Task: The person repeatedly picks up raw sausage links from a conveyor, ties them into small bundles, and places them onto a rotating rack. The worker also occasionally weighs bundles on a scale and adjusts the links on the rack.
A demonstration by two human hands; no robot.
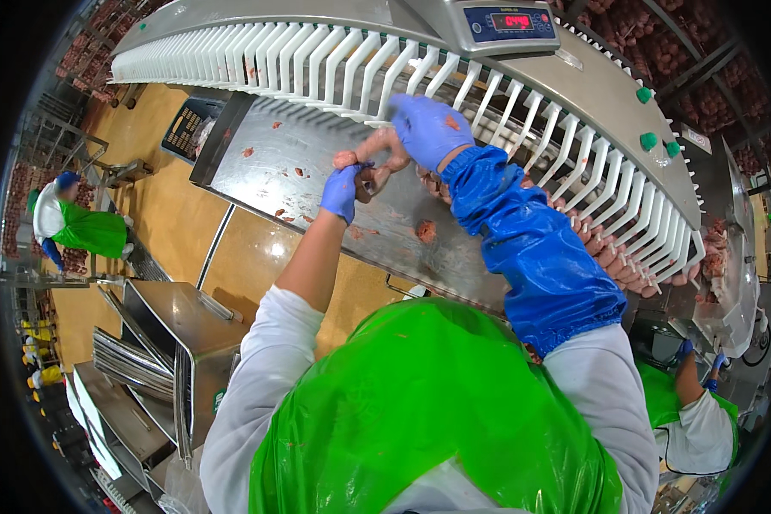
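A green apron (428,411) filled the near foreground. Beyond it sloped the bench (265,163), a grey steel surface dotted with scraps of reddish meat (426,230). A row of white prongs (364,73) curved along its far side, beneath a steel housing that carried a digital display (511,26) with red digits. To the left, steel troughs (180,317) stood on a tan floor (154,197), with a dark crate (184,128) just beside the bench. Farther off, a co-worker (81,227) in green and white stood near racks of hanging meat.

The sausage (381,141), pale pink, smooth and bent into a loop, was above the bench, between the two gloved hands and near the prongs. The left hand (341,193) had its grip curled round it, pinching it. More pinkish links (604,253) lay in a row under the prongs at right.

The right hand (433,128) covered part of the loop; its fingertips blurred against the prongs, so whether its grip was spread or pressed together, I could not tell. The blue oversleeve (531,231) hid some of the links, and a second co-worker (702,420) was partly cut off by the dark rim at lower right.
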